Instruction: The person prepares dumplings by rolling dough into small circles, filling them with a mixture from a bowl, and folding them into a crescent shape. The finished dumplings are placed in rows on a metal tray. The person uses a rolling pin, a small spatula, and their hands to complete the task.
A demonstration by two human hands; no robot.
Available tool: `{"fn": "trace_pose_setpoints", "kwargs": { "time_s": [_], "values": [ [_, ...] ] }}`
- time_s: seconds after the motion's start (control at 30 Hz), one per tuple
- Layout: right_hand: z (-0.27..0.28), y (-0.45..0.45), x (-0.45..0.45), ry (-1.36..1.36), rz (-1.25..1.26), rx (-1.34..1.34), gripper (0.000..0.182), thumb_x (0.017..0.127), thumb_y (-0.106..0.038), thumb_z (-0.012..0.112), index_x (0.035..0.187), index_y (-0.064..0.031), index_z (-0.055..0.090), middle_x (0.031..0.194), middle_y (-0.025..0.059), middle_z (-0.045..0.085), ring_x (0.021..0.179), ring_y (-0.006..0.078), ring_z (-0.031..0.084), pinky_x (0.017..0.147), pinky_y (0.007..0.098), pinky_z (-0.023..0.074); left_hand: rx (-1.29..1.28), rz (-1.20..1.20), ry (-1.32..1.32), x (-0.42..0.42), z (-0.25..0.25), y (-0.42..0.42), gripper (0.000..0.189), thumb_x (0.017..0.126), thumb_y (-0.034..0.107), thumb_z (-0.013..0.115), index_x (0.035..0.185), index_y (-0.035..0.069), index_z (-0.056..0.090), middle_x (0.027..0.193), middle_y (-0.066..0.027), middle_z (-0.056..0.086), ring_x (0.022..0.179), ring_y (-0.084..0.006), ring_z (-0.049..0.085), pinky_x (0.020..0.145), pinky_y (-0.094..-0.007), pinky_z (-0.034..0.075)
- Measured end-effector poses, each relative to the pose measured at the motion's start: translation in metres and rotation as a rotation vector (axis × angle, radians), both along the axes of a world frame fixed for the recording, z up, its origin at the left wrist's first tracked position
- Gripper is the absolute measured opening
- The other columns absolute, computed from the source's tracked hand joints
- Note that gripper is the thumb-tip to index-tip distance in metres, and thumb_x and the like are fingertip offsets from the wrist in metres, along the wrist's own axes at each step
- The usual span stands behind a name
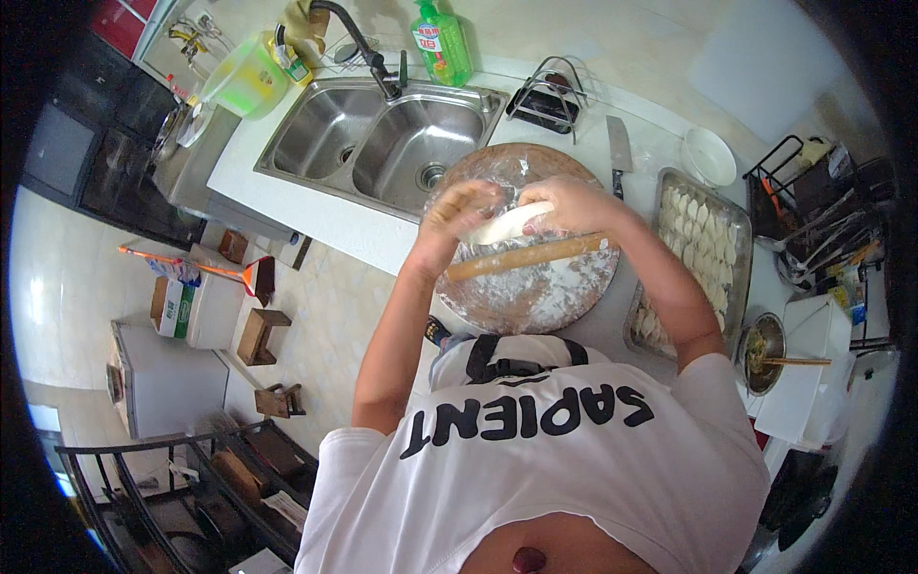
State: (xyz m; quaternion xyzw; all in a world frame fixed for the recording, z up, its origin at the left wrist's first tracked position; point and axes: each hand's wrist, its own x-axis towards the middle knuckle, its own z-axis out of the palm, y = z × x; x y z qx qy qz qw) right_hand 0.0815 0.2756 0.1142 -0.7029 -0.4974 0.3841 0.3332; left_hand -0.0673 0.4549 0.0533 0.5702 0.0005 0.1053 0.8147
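Observation:
A thick, pale roll of dough (510,224) lies between my hands, tilted up towards its right end, above a floured round wooden board (495,305). My right hand (563,204) grips its right end with thumb and fingers. Around the left end curls my left hand (462,208), its fingers blurred and stretched over the dough. Just nearer to me, a wooden rolling pin (527,257) lies across the board, its right end close under my right wrist. Loose white flour is scattered over the board's near half.
A double steel sink (423,147) borders the board at the back left. A cleaver (619,147) rests on the counter behind my right forearm. To the right stand a metal tray (663,179) of shaped dumplings and a metal bowl (753,384) of filling with chopsticks (800,361).

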Motion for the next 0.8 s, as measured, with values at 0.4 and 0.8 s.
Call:
{"fn": "trace_pose_setpoints", "kwargs": {
  "time_s": [0.4, 0.8],
  "values": [
    [-0.007, 0.026, 0.013, 0.459, -0.572, 0.571, 0.057, 0.093, -0.055, 0.033, 0.115, -0.0075, 0.056, 0.1, 0.0121, 0.064, 0.088, 0.0177, 0.061, 0.079, 0.0318, 0.0479, 0.106, 0.212, 0.072, 0.014, 0.014, -0.054, 0.049, 0.092, 0.006, 0.05, 0.137, 0.003, 0.032, 0.121, -0.0104, 0.054, 0.113, -0.0203, 0.052, 0.097, -0.0339, 0.041],
    [-0.056, 0.08, -0.067, 0.288, -0.493, 0.838, 0.055, 0.098, -0.042, 0.029, 0.143, -0.0101, 0.026, 0.145, 0.0163, 0.03, 0.135, 0.0286, 0.028, 0.109, 0.0362, 0.0246, -0.13, 0.319, -0.01, 0.031, 0.015, -0.043, 0.074, 0.093, 0.061, 0.015, 0.148, 0.013, 0.011, 0.153, -0.0066, 0.013, 0.141, -0.0228, 0.01, 0.114, -0.0372, 0.005]
  ]
}}
